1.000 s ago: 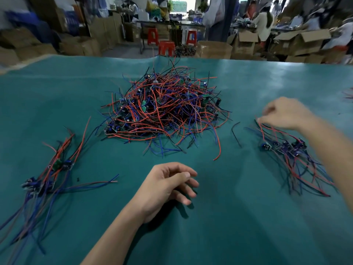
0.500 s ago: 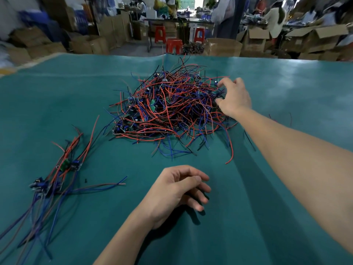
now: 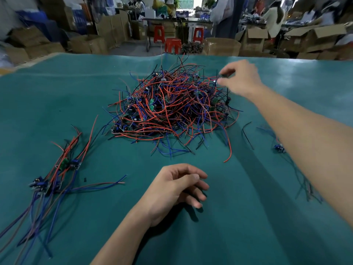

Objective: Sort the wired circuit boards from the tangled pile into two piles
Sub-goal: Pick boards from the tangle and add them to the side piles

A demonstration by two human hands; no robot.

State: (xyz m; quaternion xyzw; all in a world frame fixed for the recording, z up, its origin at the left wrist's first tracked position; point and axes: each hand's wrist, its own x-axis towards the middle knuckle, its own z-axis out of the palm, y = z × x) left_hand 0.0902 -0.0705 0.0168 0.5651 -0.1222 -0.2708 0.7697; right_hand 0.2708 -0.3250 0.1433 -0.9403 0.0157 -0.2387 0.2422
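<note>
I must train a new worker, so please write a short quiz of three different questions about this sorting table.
1. True or false: the left hand holds a circuit board.
2. Multiple choice: where does the right hand pinch a small part? A) at the far right edge of the tangled pile; B) at the left pile; C) at the right pile.
3. Fill in: the piles lie on a ____ table cover.

Key: 1 false, it rests on the cover, loosely curled and holding nothing; 2 A; 3 green.
</note>
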